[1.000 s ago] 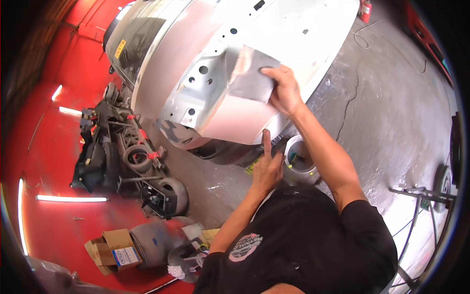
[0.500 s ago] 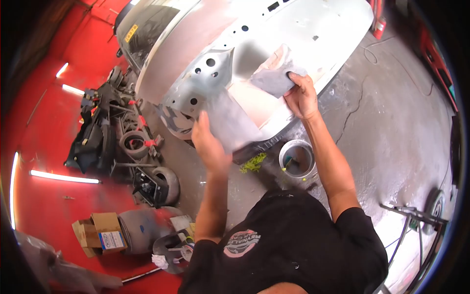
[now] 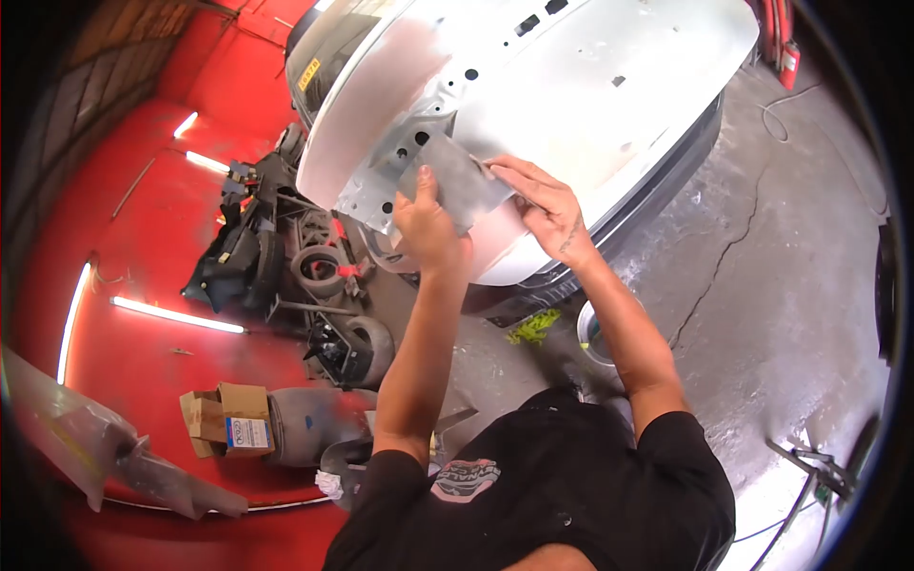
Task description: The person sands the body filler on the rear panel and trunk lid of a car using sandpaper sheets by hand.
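Note:
A grey sheet point(image 3: 459, 181) is held over the corner of the white and pinkish car body point(image 3: 571, 114). My left hand point(image 3: 430, 224) grips the sheet's left edge, thumb on top and fingers beneath. At the sheet's right edge is my right hand point(image 3: 545, 205), its fingers pressed together against the sheet and partly over its border. Beneath the sheet, part of the pinkish patch and the metal panel with round holes point(image 3: 388, 171) is hidden.
Below the car, a bucket point(image 3: 592, 333) and a yellow-green bundle point(image 3: 535, 326) rest on the grey floor. Car parts and wheels point(image 3: 319, 269) lie at the left, with a cardboard box point(image 3: 228, 419) nearer. A metal stand point(image 3: 809, 466) is at lower right.
My left hand, at first pointing at the panel's edge, has risen with a grey sheet in it. My right hand has moved beside that sheet. The view has shifted, and the car appears farther right.

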`<action>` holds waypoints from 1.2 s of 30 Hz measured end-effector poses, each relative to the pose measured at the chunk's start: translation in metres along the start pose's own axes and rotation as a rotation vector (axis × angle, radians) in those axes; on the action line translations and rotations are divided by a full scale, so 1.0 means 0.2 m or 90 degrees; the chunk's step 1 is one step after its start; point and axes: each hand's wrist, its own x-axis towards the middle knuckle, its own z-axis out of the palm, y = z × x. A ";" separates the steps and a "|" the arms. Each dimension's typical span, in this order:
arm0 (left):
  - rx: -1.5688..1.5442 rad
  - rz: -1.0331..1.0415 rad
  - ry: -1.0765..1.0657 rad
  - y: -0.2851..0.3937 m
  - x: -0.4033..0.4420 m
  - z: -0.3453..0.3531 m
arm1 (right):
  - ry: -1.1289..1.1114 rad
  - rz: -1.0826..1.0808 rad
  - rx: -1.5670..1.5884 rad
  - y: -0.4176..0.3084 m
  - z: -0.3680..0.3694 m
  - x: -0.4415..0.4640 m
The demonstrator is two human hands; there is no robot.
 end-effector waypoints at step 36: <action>0.017 0.039 -0.145 0.06 -0.06 -0.19 | -0.086 -0.259 -0.448 -0.59 -0.20 0.29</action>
